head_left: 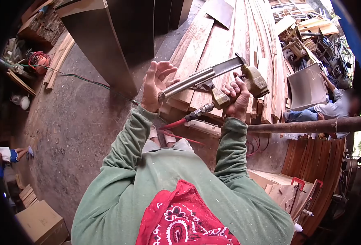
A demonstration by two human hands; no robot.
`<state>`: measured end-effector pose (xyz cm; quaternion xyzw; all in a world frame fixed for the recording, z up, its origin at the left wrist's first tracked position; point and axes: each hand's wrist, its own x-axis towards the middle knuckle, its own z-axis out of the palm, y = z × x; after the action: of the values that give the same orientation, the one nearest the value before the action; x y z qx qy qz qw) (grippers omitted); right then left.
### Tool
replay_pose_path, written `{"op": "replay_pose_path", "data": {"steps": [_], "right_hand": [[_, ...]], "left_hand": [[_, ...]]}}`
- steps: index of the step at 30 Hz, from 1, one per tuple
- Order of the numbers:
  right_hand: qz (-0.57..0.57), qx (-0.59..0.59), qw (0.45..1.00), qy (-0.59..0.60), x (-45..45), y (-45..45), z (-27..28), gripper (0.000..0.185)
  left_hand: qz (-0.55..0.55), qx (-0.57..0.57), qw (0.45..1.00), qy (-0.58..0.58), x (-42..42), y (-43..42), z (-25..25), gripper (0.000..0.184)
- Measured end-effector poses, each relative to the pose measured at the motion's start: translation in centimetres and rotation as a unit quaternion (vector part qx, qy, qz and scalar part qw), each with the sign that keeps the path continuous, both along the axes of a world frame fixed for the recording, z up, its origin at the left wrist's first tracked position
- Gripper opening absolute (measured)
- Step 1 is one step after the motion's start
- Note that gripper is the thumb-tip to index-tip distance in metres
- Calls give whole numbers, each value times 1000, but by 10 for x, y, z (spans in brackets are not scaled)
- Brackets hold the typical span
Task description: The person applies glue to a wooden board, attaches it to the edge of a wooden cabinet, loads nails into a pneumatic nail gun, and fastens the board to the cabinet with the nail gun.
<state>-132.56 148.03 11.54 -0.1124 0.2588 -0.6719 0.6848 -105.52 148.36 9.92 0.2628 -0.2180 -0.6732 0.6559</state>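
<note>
A pneumatic nail gun (254, 81) with a worn olive-brown body is held up in front of my chest. My right hand (237, 100) is wrapped around its handle. Its long metal magazine (196, 81) slants down to the left, toward my left hand (158, 83). That hand is raised with fingers apart beside the magazine's end; whether the palm touches the metal I cannot tell. From the handle's base, a metal coupling (200, 111) leads into a red air hose (174, 124) that runs down past my feet.
Long wooden boards (225, 41) lie stacked ahead. Tall dark panels (115, 36) stand front left. A rusty pipe (307, 125) crosses at right, near a person (331, 107) beside a curved panel (307, 87). A green hose (82, 77) crosses the floor. A cardboard box (41, 222) sits lower left.
</note>
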Motion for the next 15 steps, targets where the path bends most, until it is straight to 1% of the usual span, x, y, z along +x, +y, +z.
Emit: {"op": "replay_pose_path", "data": {"steps": [1, 2, 4, 5, 6, 8, 12, 14, 15], "right_hand": [[7, -7, 1000, 1, -3, 0, -3, 28], [-3, 13, 1000, -3, -1, 2, 0, 29], [7, -7, 1000, -10, 1, 5, 3, 30], [-13, 2, 1000, 1, 7, 6, 13, 34], [-3, 0, 1000, 4, 6, 6, 13, 35], [2, 2, 1000, 16, 6, 6, 17, 35], [43, -8, 998, 35, 2, 5, 14, 32], [57, 2, 998, 35, 0, 3, 16, 31], [56, 17, 997, 49, 2, 3, 19, 31]], "left_hand": [[-4, 13, 1000, -14, 0, -2, -2, 51], [-34, -1, 997, -76, 3, -1, -3, 50], [-98, -32, 975, -196, 8, 0, -5, 47], [-155, -6, 971, -182, 5, 10, 15, 42], [-227, 16, 938, -261, 13, 15, 22, 33], [-252, 17, 925, -285, 23, 22, 9, 28], [-231, 37, 932, -276, 34, 42, 0, 34], [-304, 37, 912, -275, 38, 41, 0, 35], [-315, 29, 909, -273, 35, 37, 2, 38]]}}
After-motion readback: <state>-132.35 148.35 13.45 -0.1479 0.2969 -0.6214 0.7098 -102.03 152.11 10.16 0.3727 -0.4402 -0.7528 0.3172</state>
